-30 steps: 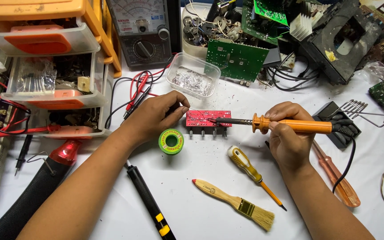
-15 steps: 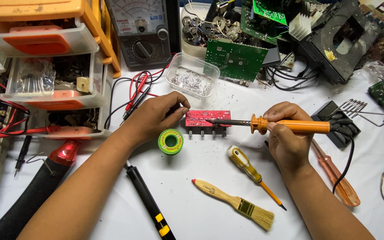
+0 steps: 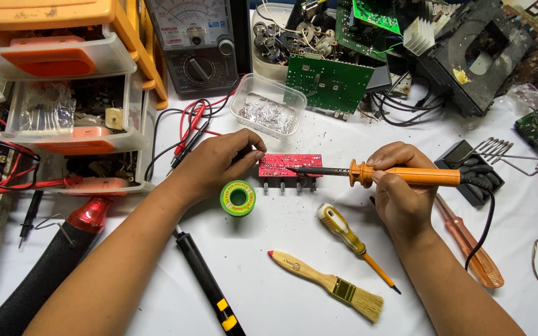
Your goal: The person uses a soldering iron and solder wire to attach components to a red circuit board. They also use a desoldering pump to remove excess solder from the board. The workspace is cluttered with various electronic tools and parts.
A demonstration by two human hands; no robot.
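Observation:
A small red circuit board point(image 3: 291, 164) lies on the white table point(image 3: 281, 261) between my hands. My left hand point(image 3: 219, 163) pinches its left edge and holds it down. My right hand point(image 3: 400, 190) grips the orange handle of a soldering iron point(image 3: 406, 175), whose dark tip rests on the board's top face. A green spool of solder point(image 3: 238, 198) sits just below my left hand.
A yellow-handled screwdriver point(image 3: 350, 239), a wooden brush point(image 3: 325, 283) and a black pen-like tool point(image 3: 207, 283) lie in front. An orange screwdriver point(image 3: 468, 242) lies right. Behind: a clear tub of parts point(image 3: 268, 112), a multimeter point(image 3: 197, 43), green boards point(image 3: 328, 81), orange drawers point(image 3: 63, 74).
The soldering iron's tip has slid slightly left along the red board. My left hand stays on the board's edge.

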